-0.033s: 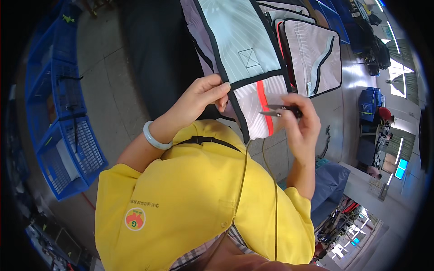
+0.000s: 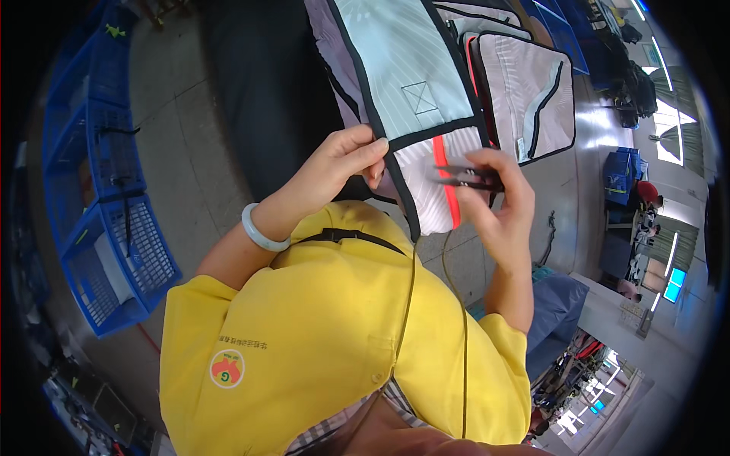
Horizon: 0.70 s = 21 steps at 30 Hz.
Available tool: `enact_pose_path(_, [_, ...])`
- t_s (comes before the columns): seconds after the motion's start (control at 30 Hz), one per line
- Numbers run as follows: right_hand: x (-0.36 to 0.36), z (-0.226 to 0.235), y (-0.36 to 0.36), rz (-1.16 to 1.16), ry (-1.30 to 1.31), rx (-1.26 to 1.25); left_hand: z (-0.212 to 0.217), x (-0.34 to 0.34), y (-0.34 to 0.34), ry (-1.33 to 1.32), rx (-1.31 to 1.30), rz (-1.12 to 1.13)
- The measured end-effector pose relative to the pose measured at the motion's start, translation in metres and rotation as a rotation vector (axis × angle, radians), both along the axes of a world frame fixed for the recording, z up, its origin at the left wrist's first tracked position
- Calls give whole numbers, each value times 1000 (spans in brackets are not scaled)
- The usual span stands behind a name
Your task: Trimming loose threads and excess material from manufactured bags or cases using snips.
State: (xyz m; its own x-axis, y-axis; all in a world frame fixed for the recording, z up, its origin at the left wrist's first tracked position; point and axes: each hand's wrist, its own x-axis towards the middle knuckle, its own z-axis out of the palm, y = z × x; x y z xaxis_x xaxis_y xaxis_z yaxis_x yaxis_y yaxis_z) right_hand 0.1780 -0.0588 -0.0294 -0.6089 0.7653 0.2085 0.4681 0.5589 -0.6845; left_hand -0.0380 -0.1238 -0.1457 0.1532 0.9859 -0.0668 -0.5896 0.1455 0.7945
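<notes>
A long sewn fabric piece (image 2: 399,57) in pale blue-green with black binding reaches toward me. Its near end is a whitish striped section (image 2: 418,178) crossed by a red strip (image 2: 447,181). My left hand (image 2: 346,158) pinches the bound left edge, thumb on top, where the two sections meet. Thread snips (image 2: 473,178) sit in my right hand (image 2: 503,209), their blades apart and pointing left over the striped section. Motion blurs the blade tips, so I cannot tell whether they touch the fabric.
Beyond my right hand lie several similar pinkish-grey bound fabric pieces (image 2: 544,95). A dark surface (image 2: 266,91) is at the far left of the work. Blue plastic crates (image 2: 141,251) line the left side. A blue-grey covered bundle (image 2: 551,311) stands near my right elbow.
My right hand has shifted slightly left with the snips, and the blades look wider apart. My left hand and the fabric piece stay where they were.
</notes>
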Motion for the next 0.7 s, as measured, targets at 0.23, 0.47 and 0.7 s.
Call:
enact_pose_path(0.23, [-18,-3,31,228,-217,343,-1,11,6,16,11,-6])
enact_pose_path(0.47, [-26,0,31,301,-309,387,-4,11,2,32,31,-11])
enact_pose_path(0.7, [-27,-1,29,307,-285,365,-7,11,0,39,37,-2])
